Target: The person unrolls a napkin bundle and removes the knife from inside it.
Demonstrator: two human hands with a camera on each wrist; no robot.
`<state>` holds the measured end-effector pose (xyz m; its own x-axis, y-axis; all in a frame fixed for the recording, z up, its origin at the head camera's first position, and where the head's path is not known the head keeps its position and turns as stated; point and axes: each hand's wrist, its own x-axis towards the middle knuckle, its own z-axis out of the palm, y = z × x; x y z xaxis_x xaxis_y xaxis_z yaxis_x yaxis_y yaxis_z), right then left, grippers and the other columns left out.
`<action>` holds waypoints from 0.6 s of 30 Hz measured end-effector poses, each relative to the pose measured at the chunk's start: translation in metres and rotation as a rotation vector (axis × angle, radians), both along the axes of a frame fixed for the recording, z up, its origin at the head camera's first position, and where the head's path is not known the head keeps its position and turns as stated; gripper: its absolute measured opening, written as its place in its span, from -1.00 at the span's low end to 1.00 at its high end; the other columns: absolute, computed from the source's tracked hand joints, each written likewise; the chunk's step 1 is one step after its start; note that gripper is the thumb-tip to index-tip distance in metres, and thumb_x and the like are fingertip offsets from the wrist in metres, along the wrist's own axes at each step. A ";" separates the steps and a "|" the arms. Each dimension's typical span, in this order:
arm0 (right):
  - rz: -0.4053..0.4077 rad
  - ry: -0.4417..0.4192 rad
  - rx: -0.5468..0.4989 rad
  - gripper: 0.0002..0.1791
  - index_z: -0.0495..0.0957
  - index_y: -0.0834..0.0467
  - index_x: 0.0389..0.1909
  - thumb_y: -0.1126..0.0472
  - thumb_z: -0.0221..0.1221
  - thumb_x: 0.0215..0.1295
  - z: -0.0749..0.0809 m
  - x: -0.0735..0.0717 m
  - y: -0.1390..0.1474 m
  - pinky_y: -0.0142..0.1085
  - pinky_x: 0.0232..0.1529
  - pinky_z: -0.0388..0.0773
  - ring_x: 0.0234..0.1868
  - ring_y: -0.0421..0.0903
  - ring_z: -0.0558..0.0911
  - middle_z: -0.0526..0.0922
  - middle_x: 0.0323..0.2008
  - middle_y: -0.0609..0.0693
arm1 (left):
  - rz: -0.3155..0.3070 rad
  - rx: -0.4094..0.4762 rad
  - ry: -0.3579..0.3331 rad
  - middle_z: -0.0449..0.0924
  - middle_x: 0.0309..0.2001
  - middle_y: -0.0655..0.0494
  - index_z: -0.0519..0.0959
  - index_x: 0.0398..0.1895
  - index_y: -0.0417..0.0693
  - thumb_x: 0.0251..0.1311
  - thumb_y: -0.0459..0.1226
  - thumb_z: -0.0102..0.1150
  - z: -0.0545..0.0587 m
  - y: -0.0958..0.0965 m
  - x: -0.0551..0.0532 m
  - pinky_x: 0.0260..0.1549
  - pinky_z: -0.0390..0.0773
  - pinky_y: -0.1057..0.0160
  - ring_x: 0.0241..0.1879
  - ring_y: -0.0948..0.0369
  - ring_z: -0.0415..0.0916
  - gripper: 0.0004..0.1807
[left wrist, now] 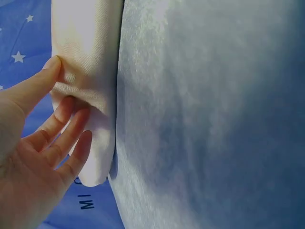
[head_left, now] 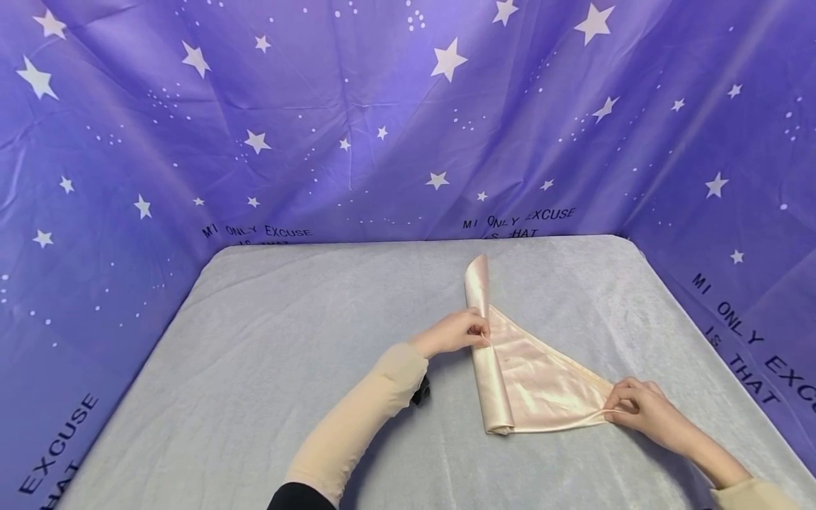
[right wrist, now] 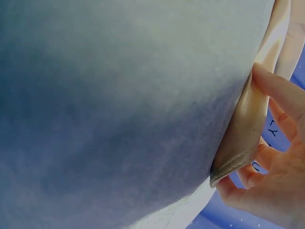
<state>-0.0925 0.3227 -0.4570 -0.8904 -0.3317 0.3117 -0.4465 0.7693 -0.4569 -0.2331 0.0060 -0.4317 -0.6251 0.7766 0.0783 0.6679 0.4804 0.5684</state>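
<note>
A shiny pale pink satin cloth (head_left: 545, 379) lies on the grey-covered table, its left side wound into a long narrow roll (head_left: 491, 393). From the roll a flat part tapers toward the right. My left hand (head_left: 451, 333) pinches the roll partway along its length. In the left wrist view, the thumb of that hand (left wrist: 35, 148) lies at the edge of the roll (left wrist: 93, 52), fingertips partly behind it. At the tapered right end, my right hand (head_left: 647, 414) pinches the cloth between thumb and fingers. The right wrist view shows a stitched corner (right wrist: 238, 155) hanging beside those fingers.
The grey plush cover (head_left: 287, 368) spreads over the table around the cloth. Purple-blue curtains (head_left: 357, 106) with white stars and black lettering stand at the back and both sides. A small black object (head_left: 421, 391) shows beside the left sleeve (head_left: 363, 418).
</note>
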 end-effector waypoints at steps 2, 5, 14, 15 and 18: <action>-0.002 -0.005 0.002 -0.68 0.44 -0.16 -0.65 0.28 0.36 -0.27 0.000 0.000 0.000 -0.40 -0.43 0.01 -0.44 -0.32 0.15 0.41 -0.46 -0.30 | -0.002 -0.001 0.009 0.33 -0.41 0.17 0.52 -0.50 -0.05 0.06 -0.22 0.17 0.001 -0.003 0.000 -0.36 0.25 0.50 -0.39 0.30 0.32 -0.90; -0.001 -0.003 0.001 -0.68 0.44 -0.16 -0.65 0.29 0.36 -0.28 0.001 0.000 0.000 -0.41 -0.41 0.02 -0.42 -0.34 0.17 0.41 -0.46 -0.30 | -0.005 0.005 0.017 0.36 -0.41 0.18 0.53 -0.50 -0.04 0.06 -0.22 0.16 0.000 -0.007 0.000 -0.33 0.27 0.50 -0.36 0.29 0.33 -0.90; 0.013 0.009 -0.008 -0.67 0.44 -0.15 -0.66 0.30 0.36 -0.30 0.001 0.000 0.000 -0.41 -0.38 0.02 -0.39 -0.36 0.18 0.42 -0.47 -0.30 | -0.002 0.023 0.015 0.40 -0.41 0.19 0.52 -0.51 -0.05 0.06 -0.25 0.17 -0.001 -0.020 0.001 -0.26 0.34 0.45 -0.33 0.32 0.36 -0.91; 0.012 0.005 -0.009 -0.68 0.44 -0.15 -0.66 0.30 0.36 -0.29 0.001 0.000 0.000 -0.41 -0.38 0.02 -0.40 -0.35 0.18 0.42 -0.47 -0.30 | 0.002 0.020 0.015 0.40 -0.41 0.20 0.52 -0.52 -0.04 0.05 -0.25 0.17 -0.002 -0.022 0.001 -0.26 0.34 0.45 -0.33 0.32 0.36 -0.91; 0.008 -0.005 -0.008 -0.68 0.45 -0.15 -0.65 0.30 0.36 -0.28 0.001 0.000 0.000 -0.40 -0.39 0.02 -0.40 -0.35 0.17 0.42 -0.47 -0.30 | 0.017 0.000 0.017 0.41 -0.41 0.21 0.52 -0.52 -0.03 0.05 -0.24 0.17 -0.002 -0.028 0.002 -0.26 0.31 0.45 -0.33 0.30 0.36 -0.91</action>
